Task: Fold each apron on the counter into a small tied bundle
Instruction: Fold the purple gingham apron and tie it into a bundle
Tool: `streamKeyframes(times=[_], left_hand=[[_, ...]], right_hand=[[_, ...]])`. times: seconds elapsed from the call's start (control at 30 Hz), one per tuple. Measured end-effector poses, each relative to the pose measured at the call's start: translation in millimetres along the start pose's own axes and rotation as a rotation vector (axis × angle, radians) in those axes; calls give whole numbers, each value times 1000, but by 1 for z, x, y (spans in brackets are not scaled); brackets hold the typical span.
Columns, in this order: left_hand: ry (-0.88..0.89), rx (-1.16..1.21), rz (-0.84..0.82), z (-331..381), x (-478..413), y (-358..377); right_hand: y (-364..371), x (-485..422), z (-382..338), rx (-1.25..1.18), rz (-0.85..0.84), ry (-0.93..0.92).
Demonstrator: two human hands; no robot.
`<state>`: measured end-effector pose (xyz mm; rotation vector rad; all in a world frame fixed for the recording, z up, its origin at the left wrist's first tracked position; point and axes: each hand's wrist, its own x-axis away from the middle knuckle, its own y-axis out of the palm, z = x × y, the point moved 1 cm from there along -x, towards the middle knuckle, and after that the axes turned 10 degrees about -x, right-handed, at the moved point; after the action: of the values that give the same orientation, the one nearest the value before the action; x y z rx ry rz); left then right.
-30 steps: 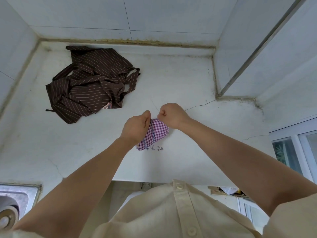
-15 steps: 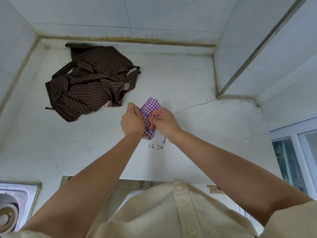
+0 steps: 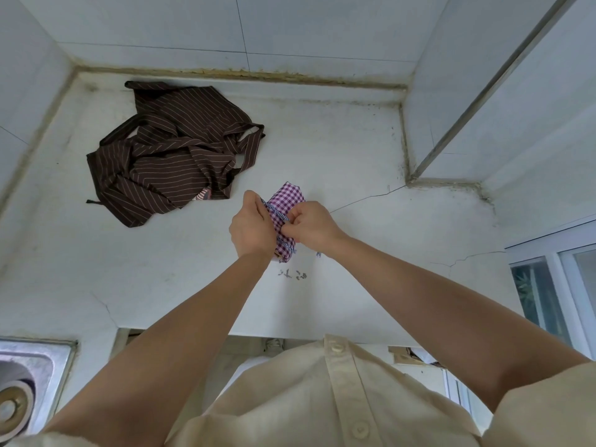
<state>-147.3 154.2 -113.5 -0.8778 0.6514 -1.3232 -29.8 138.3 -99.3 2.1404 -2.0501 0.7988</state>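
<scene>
The white counter point(image 3: 354, 150) meets tiled walls at the back and right, and its front edge lies just below the hands, with room on their right. Over its middle, the left hand point(image 3: 253, 229) wraps around the checked apron bundle point(image 3: 287, 201) while the right hand point(image 3: 311, 225) pinches its cloth. The striped apron point(image 3: 167, 156) lies crumpled back-left, apart. A steel sink point(image 3: 38, 362) at near left shows only its drain point(image 3: 13, 411).

Pale tiled walls point(image 3: 290, 27) enclose a cracked, stained white desk point(image 3: 354, 150), with a steel sink point(image 3: 32, 362) at near left and a window point(image 3: 548, 285) at right.
</scene>
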Motion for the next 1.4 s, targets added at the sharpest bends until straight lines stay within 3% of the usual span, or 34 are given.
streamKeyframes(times=[0.1, 0.2, 0.27, 0.33, 0.43, 0.53, 0.73, 0.83, 0.87, 0.93, 1.03, 1.1, 1.2, 1.4], left_hand=[[4, -17, 6, 0, -1, -2], [-70, -5, 28, -4, -5, -2], [-113, 12, 47, -5, -10, -2], [-103, 9, 61, -4, -12, -4], [-114, 10, 65, -6, -12, -6], [-116, 5, 56, -10, -9, -7], [-124, 15, 38, -12, -2, -4], [-140, 23, 29, -13, -2, -5], [-143, 24, 30, -13, -2, -5], [-135, 23, 32, -13, -1, -6], [-105, 22, 37, -12, 2, -6], [-93, 20, 45, -13, 5, -5], [-116, 15, 52, -16, 5, -4], [-160, 26, 51, -27, 5, -7]], right_hand=[[2, 0, 7, -1, 40, -120], [6, 3, 10, 183, 118, -248], [11, 6, 9, 352, 109, -255], [15, 8, 7, 343, 86, -165], [10, 6, 3, -74, 65, 86], [-2, 6, 0, -540, 132, 189], [-6, 0, 7, -958, 191, 288], [-5, 3, 7, -1130, 270, 217], [-5, 2, 8, -1060, 324, 146], [-5, 4, 7, -669, 349, -40], [3, 4, 6, -43, 141, -234], [6, 2, 7, 179, 114, -232], [8, 3, 6, 204, 58, -212], [6, 5, 6, -84, -46, -5]])
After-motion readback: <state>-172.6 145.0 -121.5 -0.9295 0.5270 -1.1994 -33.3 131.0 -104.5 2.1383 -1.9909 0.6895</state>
